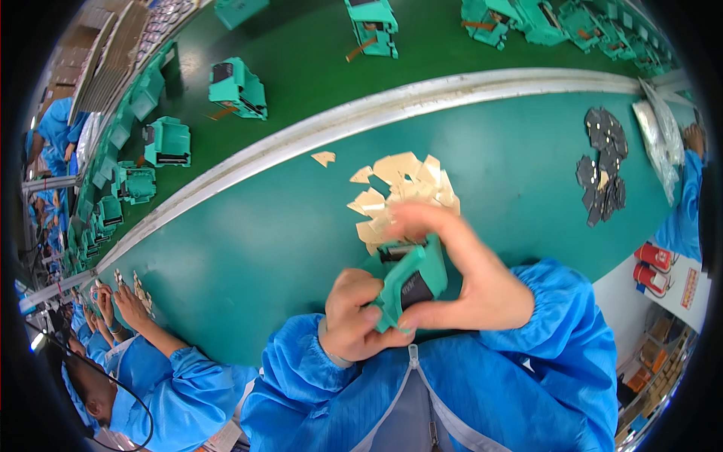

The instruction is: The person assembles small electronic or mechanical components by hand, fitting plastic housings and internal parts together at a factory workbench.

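Close in front of my chest is a green plastic housing (407, 282) with a dark panel on one side. My left hand (352, 313) is closed round its left edge. On its right side, my right hand (474, 279) grips it with the thumb low and the fingers reaching over the far side; those fingertips are blurred. Just beyond the housing lies a loose pile of cream-coloured cut sheet pieces (410, 181), partly covered by my right hand. One small cream piece (324, 158) rests apart from the pile, to its left.
Past a metal rail (361, 105), a dark green belt carries several similar housings (239, 89). Black cut pieces (602, 162) lie at the right beside clear plastic bags (657, 139). A co-worker in blue (166, 377) sits at left; another person's arm (684, 203) is at right.
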